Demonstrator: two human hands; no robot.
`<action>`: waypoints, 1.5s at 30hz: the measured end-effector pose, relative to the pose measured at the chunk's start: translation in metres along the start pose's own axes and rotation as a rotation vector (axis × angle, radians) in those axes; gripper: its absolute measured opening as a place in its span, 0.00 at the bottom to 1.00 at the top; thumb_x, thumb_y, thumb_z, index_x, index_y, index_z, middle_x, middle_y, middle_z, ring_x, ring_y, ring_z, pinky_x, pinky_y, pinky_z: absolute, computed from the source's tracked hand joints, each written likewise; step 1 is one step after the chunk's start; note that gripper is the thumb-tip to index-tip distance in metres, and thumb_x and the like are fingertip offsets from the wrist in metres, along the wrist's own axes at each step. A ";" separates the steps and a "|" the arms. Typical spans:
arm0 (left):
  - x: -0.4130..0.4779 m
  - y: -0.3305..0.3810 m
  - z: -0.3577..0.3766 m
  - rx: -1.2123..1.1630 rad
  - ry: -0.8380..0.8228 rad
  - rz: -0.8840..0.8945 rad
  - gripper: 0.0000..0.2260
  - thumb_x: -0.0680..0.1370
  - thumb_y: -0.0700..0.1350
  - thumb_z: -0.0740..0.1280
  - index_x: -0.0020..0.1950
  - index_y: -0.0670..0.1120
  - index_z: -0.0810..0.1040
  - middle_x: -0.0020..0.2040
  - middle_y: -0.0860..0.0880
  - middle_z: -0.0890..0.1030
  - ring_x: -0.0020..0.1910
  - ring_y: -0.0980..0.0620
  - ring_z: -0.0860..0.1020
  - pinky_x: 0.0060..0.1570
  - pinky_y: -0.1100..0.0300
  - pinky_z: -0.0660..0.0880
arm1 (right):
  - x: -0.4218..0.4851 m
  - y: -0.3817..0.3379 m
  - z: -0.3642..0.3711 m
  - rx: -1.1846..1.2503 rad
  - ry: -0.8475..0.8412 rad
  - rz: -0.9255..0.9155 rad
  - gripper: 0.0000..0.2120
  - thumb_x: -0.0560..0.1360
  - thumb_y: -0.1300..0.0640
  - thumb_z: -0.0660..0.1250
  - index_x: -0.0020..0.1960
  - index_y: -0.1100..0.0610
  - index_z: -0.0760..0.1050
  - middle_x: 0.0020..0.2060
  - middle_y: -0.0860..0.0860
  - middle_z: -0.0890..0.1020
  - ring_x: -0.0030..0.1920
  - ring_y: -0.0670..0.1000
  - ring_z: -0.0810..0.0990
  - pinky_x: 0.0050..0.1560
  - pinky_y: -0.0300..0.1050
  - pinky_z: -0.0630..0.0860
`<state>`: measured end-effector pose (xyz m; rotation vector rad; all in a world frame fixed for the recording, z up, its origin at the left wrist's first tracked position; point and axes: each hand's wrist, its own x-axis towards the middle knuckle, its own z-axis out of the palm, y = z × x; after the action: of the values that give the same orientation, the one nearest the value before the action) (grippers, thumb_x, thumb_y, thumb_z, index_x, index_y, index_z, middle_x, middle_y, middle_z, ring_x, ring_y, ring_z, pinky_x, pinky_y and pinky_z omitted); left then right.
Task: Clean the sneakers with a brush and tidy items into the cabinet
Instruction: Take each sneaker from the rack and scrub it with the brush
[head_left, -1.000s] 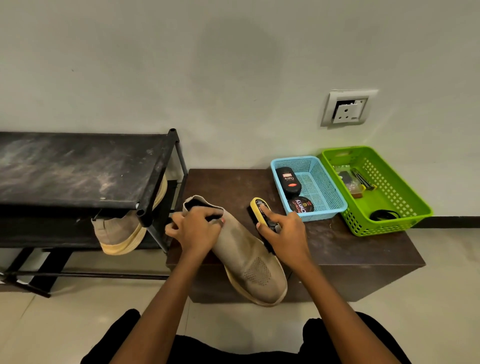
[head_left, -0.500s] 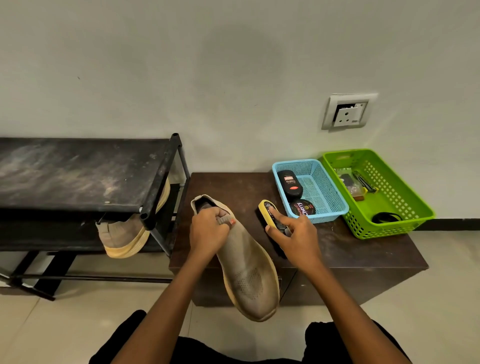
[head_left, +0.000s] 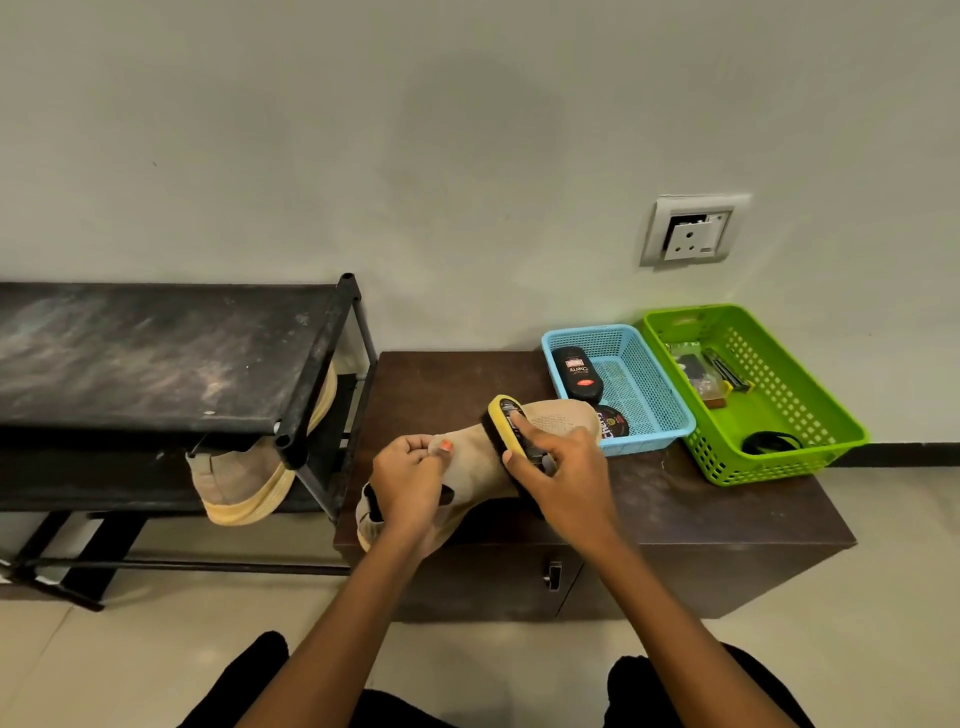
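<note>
**Sneaker brushed over cabinet top**

A beige sneaker (head_left: 474, 461) is held over the front-left part of the brown cabinet (head_left: 701, 519). Contact with the top cannot be told. Its long axis is set diagonally: heel opening toward the person at near left, toe pointed far right at the blue basket (head_left: 655, 415).

The collar is pinched by the left hand (head_left: 410, 480), fingers curled tight. A yellow-backed brush (head_left: 502, 417) is gripped by the right hand (head_left: 563, 470), fingers wrapped round it and the index finger laid straight along its back. The bristles are pressed on the upper, and the brush is set across the shoe.

A second sneaker (head_left: 234, 486) is lodged under the top shelf of the black shoe rack (head_left: 156, 358), sole tilted outward. A green basket (head_left: 789, 457) is placed just beside the blue one.
</note>
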<state>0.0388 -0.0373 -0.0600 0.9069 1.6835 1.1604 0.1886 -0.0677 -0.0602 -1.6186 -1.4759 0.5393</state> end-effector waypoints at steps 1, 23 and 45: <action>0.001 -0.002 -0.003 -0.016 -0.035 -0.019 0.02 0.74 0.42 0.70 0.44 0.45 0.79 0.41 0.45 0.82 0.43 0.47 0.81 0.36 0.53 0.79 | 0.002 -0.003 0.003 0.003 -0.025 -0.010 0.21 0.72 0.48 0.70 0.64 0.42 0.73 0.40 0.47 0.67 0.36 0.42 0.71 0.40 0.27 0.69; -0.039 -0.050 -0.044 -0.108 -0.096 0.021 0.24 0.74 0.33 0.69 0.69 0.41 0.70 0.33 0.48 0.73 0.39 0.51 0.73 0.54 0.40 0.76 | -0.016 0.014 0.031 -0.563 -0.212 -0.037 0.25 0.75 0.45 0.62 0.71 0.40 0.64 0.52 0.55 0.71 0.54 0.55 0.70 0.55 0.46 0.70; -0.048 -0.045 -0.053 -0.222 -0.082 0.079 0.28 0.73 0.30 0.68 0.71 0.41 0.67 0.39 0.50 0.75 0.37 0.57 0.74 0.37 0.76 0.73 | -0.001 -0.021 0.020 -0.533 -0.192 -0.005 0.22 0.74 0.46 0.62 0.67 0.47 0.71 0.51 0.56 0.74 0.52 0.56 0.74 0.55 0.47 0.71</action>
<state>0.0021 -0.1106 -0.0811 0.8748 1.4321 1.3156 0.1605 -0.0637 -0.0547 -2.0095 -1.8780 0.3158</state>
